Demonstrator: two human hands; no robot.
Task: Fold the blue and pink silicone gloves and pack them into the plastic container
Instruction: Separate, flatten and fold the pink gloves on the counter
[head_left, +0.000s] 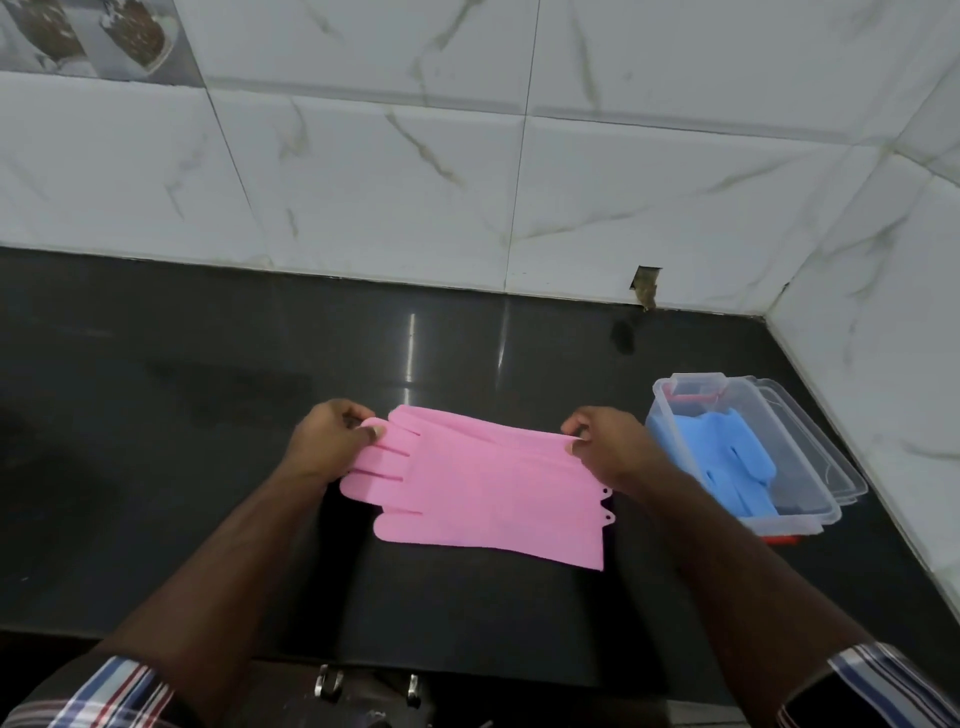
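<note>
The pink silicone gloves (483, 488) lie stacked flat on the black counter, fingers pointing left and cuffs to the right. My left hand (332, 441) pinches the far fingertips. At the far cuff edge, my right hand (605, 441) pinches the pink gloves and lifts that edge slightly. To the right stands the clear plastic container (815, 512), and the blue silicone gloves (727, 457) lie folded inside it.
The container's clear lid (826, 447) sits under or beside it on the right. A white marble-tiled wall (467, 182) borders the counter at the back and right. The black counter (182, 389) stretches left. Metal hooks (330, 680) hang below the counter's front edge.
</note>
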